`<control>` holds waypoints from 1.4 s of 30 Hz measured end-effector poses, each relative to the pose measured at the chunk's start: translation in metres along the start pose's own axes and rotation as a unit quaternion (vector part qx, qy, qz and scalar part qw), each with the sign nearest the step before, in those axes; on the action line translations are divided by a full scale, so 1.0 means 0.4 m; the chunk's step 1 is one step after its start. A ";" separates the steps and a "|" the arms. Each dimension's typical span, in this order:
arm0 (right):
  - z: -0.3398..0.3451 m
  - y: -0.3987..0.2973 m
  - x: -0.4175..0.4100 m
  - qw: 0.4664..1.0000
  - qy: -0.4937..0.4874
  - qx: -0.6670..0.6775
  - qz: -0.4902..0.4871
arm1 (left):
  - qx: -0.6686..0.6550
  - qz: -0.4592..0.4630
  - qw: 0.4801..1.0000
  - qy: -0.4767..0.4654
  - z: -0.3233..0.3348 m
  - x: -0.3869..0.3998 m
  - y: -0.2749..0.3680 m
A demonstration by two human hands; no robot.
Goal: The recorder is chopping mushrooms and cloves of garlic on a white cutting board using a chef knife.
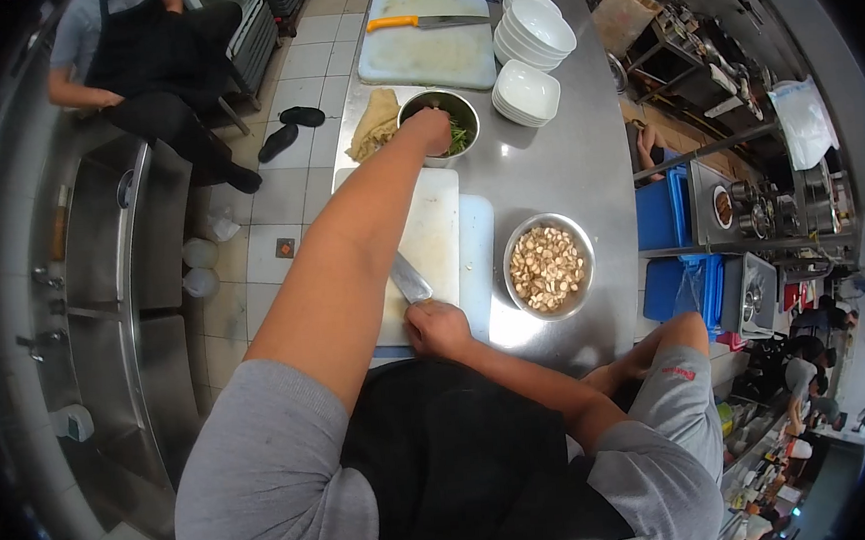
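Observation:
My left hand (430, 129) reaches into a round steel pot (441, 162) that contains cut green vegetables (458, 136). Its fingers are partly hidden, so I cannot tell whether they grip anything. Close to my body, my right hand (439, 330) is closed around the handle of a kitchen knife (412, 277). The blade lies over a white cutting board (430, 232), with its far part hidden under my left forearm. A pale blue board (477, 229) shows beneath the white one. To the right stands a steel bowl (590, 259) of sliced mushrooms (547, 268).
A second board (425, 60) carries an orange-handled knife (394, 23). Stacked white bowls (525, 94) line the far right of the steel table (568, 163). A tan cloth (377, 119) touches the pot's left side. Another person (155, 71) sits at upper left; a bent limb (682, 343) is close on the right.

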State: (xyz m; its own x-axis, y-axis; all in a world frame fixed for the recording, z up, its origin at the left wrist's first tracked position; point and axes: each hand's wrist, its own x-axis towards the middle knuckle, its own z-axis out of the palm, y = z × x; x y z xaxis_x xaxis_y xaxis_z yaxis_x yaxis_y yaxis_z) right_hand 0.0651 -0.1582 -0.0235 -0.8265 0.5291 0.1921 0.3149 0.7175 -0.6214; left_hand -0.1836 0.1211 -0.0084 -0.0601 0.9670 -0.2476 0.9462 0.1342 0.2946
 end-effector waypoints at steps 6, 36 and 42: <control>0.002 0.025 0.009 0.999 0.017 0.016 -0.044 | -0.026 -0.039 0.998 -0.030 0.015 0.026 0.000; -0.045 -0.088 -0.074 0.972 0.024 0.000 0.234 | -0.294 0.061 0.906 0.299 0.273 -0.848 -0.116; 0.000 -0.195 -0.086 0.946 0.090 -0.010 0.310 | -0.219 0.200 0.915 0.273 0.275 -0.847 -0.142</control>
State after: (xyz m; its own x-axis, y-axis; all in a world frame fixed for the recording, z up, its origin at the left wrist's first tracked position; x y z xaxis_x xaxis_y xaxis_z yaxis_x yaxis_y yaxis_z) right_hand 0.0691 -0.2325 0.0185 -0.3866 0.9190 -0.0775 0.7233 0.2500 -0.6436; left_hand -0.1820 -0.2380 -0.0426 0.0002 0.9059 0.4236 0.7160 -0.2958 0.6323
